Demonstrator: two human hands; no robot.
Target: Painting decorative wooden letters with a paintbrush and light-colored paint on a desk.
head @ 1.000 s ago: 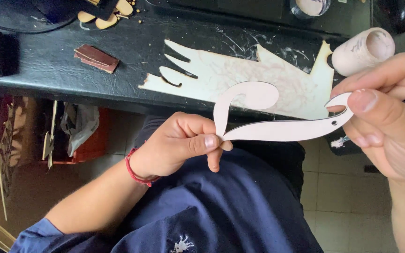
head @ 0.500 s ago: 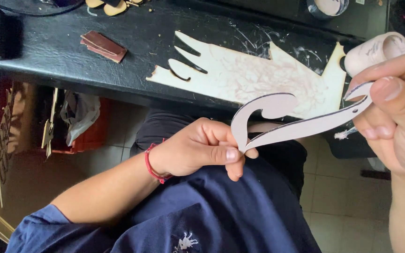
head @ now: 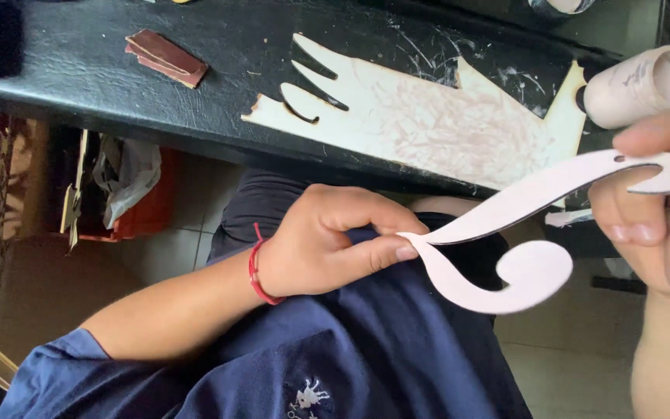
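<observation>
Black scratched counter (head: 102,85) spans the top of the view. On it lies a large pale flat wooden sheet with jagged cut-out notches (head: 443,124), smeared with faint reddish marks, reaching the counter's near edge. Person's dark navy shirt (head: 335,349) fills the lower middle. Under the counter at left, an orange-red box (head: 145,217) with grey crumpled plastic in it, and thin wooden offcuts leaning beside it.

Thin pale wooden cut-out shaped like a long curved hook with a rounded curl (head: 521,233), dark burnt edges, is held in the air below the counter edge, between both hands, over the lap. Left hand (head: 327,248), red thread band at the wrist, has its fingers (head: 385,252) closed, pinching the narrow pointed end of the cut-out. Right hand (head: 653,209) at the right frame edge grips the other end, which has a small notch, thumb on top.

Cream cylindrical roll (head: 637,85) lies on the counter's right end, just above the right hand. Small reddish-brown flat block (head: 166,58) lies on the counter at upper left, well apart from the sheet.
</observation>
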